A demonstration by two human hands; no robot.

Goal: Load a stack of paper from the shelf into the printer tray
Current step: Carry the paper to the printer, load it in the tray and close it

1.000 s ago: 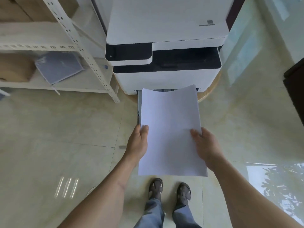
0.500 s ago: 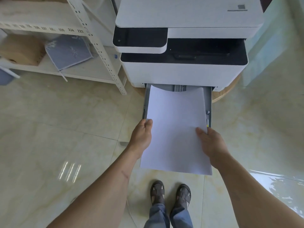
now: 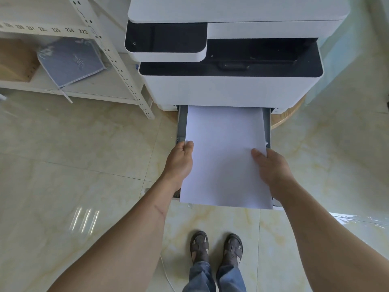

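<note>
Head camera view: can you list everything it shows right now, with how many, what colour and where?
printer: one, white and black, top centre, on a round wooden base
paper tray: one, grey, pulled out below the printer
paper stack: one, white, over the tray, far edge at the printer
shelf unit: one, white metal, upper left
blue-grey packet: one, leaning on the shelf
cardboard box: one, brown, far left of shelf
floor: glossy cream tiles
sandals: two, brown, bottom centre
left hand: holds the stack's left edge
right hand: holds its right edge

Paper stack [image 3: 225, 157] over open tray [image 3: 181, 127], perhaps resting in it, below printer [image 3: 227, 89], shelf [image 3: 69, 89] left
</note>
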